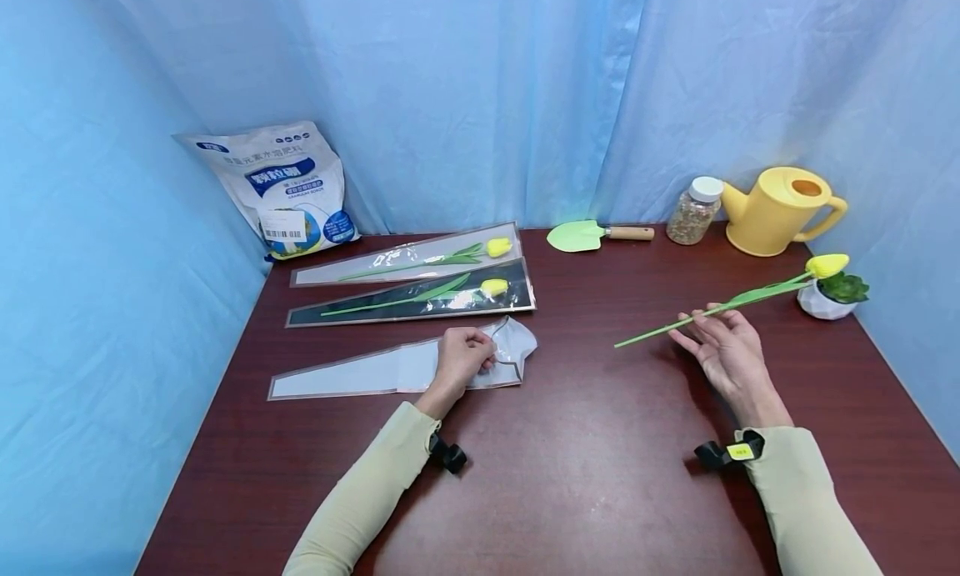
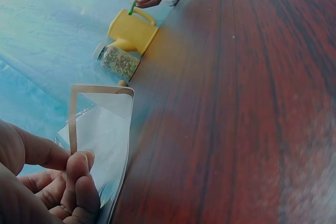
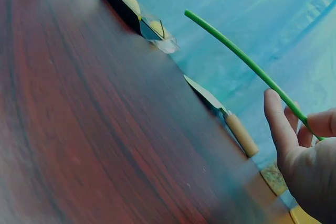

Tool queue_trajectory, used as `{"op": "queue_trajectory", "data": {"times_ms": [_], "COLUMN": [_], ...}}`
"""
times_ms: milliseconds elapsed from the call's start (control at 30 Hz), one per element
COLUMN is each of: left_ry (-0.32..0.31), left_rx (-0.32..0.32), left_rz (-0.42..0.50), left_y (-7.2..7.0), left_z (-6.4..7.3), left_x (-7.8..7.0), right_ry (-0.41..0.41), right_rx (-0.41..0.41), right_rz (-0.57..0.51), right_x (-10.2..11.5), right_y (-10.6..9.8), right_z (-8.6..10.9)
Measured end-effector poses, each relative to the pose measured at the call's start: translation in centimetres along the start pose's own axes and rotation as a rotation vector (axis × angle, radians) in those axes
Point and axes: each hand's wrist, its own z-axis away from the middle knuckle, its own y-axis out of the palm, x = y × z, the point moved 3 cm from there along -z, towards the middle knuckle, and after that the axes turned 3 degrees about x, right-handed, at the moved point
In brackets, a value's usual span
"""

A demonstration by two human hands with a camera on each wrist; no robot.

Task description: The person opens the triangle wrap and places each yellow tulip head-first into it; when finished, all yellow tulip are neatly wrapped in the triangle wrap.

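My left hand [image 1: 462, 361] pinches the edge of a clear-fronted, white-backed flower sleeve [image 1: 352, 374] by its wide right end. In the left wrist view the sleeve's mouth [image 2: 102, 121] gapes apart beyond the fingers. Over the right side of the table, my right hand [image 1: 727, 355] holds a yellow artificial tulip [image 1: 827, 266] by its green stem [image 1: 652, 334]. The bloom points right and the bare stem end points left toward the sleeve. In the right wrist view the stem [image 3: 236, 51] lies between thumb and fingers.
Behind the sleeve lie a black sleeve [image 1: 360, 313] and a white sleeve [image 1: 322, 273], each holding a yellow tulip. A fertilizer bag [image 1: 288, 192] stands back left. Along the back are a green trowel [image 1: 581, 236], a jar [image 1: 692, 213], a yellow watering can [image 1: 765, 213] and a potted succulent [image 1: 825, 303].
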Motion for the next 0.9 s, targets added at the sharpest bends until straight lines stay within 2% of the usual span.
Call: {"op": "queue_trajectory", "data": {"times_ms": [167,500,700,900], "left_ry": [0.019,0.017,0.015,0.008], "left_rx": [-0.002,0.001,-0.002,-0.005], "left_rz": [0.015,0.013,0.007,0.006], "left_y": [0.0,0.1,0.1,0.1], "left_z": [0.1,0.1,0.2,0.3], "left_x": [-0.2,-0.2,-0.3,-0.4], "right_ry": [-0.037,-0.096,-0.119,-0.113], "right_rx": [0.002,-0.019,-0.049,-0.117], "right_rz": [0.007,0.049,0.070,0.123], "right_x": [-1.0,-3.4,-5.2,-7.1], "right_y": [1.0,3.6,4.8,5.9], "right_z": [-0.1,-0.6,-0.9,-1.3]}}
